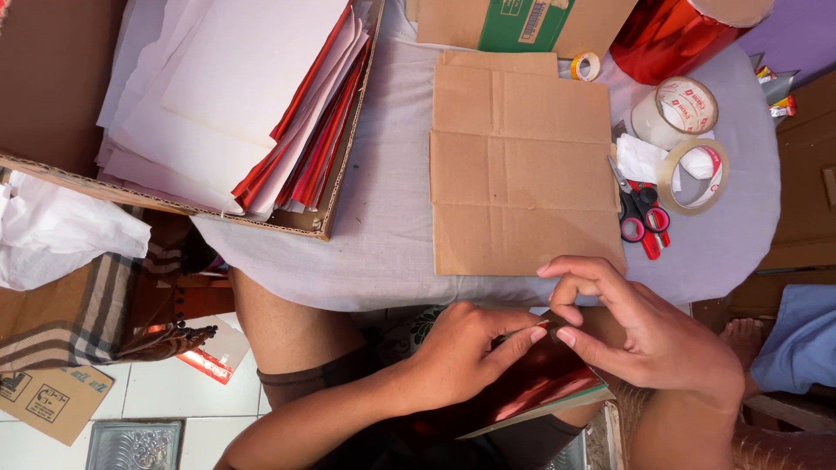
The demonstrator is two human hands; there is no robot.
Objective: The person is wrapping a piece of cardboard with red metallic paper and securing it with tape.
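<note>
A desk [383, 235] covered with a pale grey cloth is seen from above, and on its left part a large open cardboard box [326, 187] is placed, filled with white and red sheets [252, 96]. In the middle of the desk a flattened piece of cardboard [522, 165] is laid, with fold lines across it. At the upper right a roll of shiny red foil [670, 35] is found, and near it two rolls of clear tape [692, 170], one beside the other. Scissors with red and pink handles [643, 218] are laid just beside the right edge of the cardboard. Below the desk edge, over the lap, a shiny dark red sheet [531, 387] is held. The left hand [461, 352] is closed on its upper edge, with the thumb pointing right. The right hand [644, 335] is pinched with thumb and forefinger at the same edge, touching the left fingertips; the other fingers are curled.
</note>
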